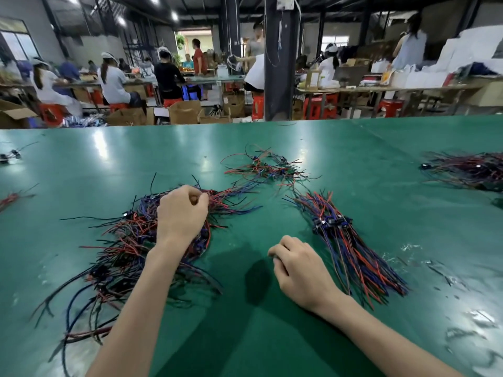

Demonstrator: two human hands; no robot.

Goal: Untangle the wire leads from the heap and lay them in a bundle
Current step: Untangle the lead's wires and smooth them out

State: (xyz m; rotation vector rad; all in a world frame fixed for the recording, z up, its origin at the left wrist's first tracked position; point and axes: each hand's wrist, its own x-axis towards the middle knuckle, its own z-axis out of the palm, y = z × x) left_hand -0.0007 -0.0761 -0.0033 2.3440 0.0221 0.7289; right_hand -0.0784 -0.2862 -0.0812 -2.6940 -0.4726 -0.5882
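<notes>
A tangled heap of red, blue and black wire leads (128,240) lies on the green table (81,164) at the left. My left hand (181,213) hovers over the heap's far side, its fingers curled and pinching a few wires near the top. A neat bundle of leads (345,240) lies to the right, fanning toward me. My right hand (299,270) rests on the table just left of that bundle, fingers curled under; nothing shows in it. A smaller loose tangle (266,167) lies farther back in the middle.
Another pile of leads (468,170) sits at the far right, and stray leads (11,156) lie at the left edge. Beyond the table's far edge, several people sit at workbenches with red stools and cardboard boxes. A dark pillar (280,58) stands behind.
</notes>
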